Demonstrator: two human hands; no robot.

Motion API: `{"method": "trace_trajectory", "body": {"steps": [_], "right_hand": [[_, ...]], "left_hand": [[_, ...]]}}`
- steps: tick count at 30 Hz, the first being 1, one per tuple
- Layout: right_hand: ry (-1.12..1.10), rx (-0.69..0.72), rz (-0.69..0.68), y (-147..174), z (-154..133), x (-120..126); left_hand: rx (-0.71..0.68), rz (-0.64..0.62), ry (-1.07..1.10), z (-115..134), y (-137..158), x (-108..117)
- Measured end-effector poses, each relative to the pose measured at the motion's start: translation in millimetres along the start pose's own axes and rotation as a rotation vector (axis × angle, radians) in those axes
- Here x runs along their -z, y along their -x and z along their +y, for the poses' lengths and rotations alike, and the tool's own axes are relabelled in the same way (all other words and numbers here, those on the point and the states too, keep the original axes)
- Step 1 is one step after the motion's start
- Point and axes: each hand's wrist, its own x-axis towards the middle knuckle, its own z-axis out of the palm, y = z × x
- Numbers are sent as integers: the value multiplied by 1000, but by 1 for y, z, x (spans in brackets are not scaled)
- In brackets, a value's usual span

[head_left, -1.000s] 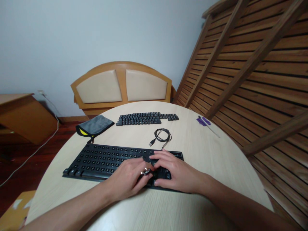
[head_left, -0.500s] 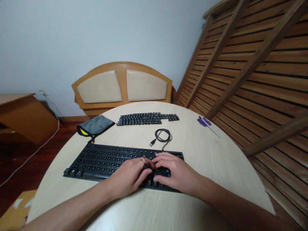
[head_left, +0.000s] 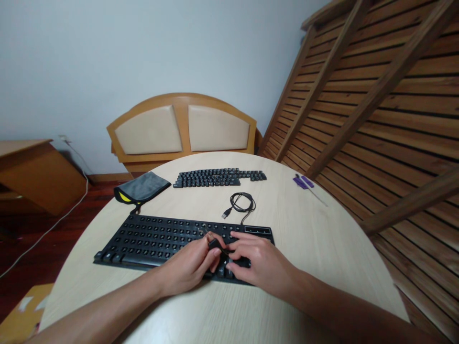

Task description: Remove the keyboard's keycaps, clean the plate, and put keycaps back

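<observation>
A black keyboard (head_left: pixel 150 260) with most of its keycaps off lies in front of me, its bare switches showing. My left hand (head_left: pixel 191 263) is closed around the dark handle of a keycap puller (head_left: pixel 214 244), whose thin wires stick out up and to the left over the keys. My right hand (head_left: pixel 256 255) lies on the keyboard's right part, fingers bent and apart, fingertips close to the puller. A few caps (head_left: pixel 224 271) still sit on the keyboard beneath and between my hands. Part of the number pad is covered by my right hand.
Removed keycaps (head_left: pixel 208 178) are laid out in rows at the far side of the round table (head_left: pixel 301 229). A grey cloth (head_left: pixel 145 186) with a yellow underside lies left, a coiled USB cable (head_left: pixel 242 203) behind the keyboard, a purple brush-like tool (head_left: pixel 303 181) far right.
My left hand has turned slightly and drawn a little left, and the puller's wires now point up-left. My right hand has shifted slightly left, uncovering the keyboard's upper right corner.
</observation>
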Motion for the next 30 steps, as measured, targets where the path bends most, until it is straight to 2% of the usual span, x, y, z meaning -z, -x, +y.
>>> {"method": "trace_trajectory", "body": {"steps": [13,21,25,30], "right_hand": [[-22,-12,33,2,4,-3],[-82,-87,67,2,5,-2],[-63,-143,112,-4,4,14],[123,-259,164,-21,33,47]], "left_hand": [[38,2,77,-4,0,-1],[154,179,209,-5,-5,-3],[182,278,229,-8,-8,-5],[181,220,213,-9,-10,-5]]}}
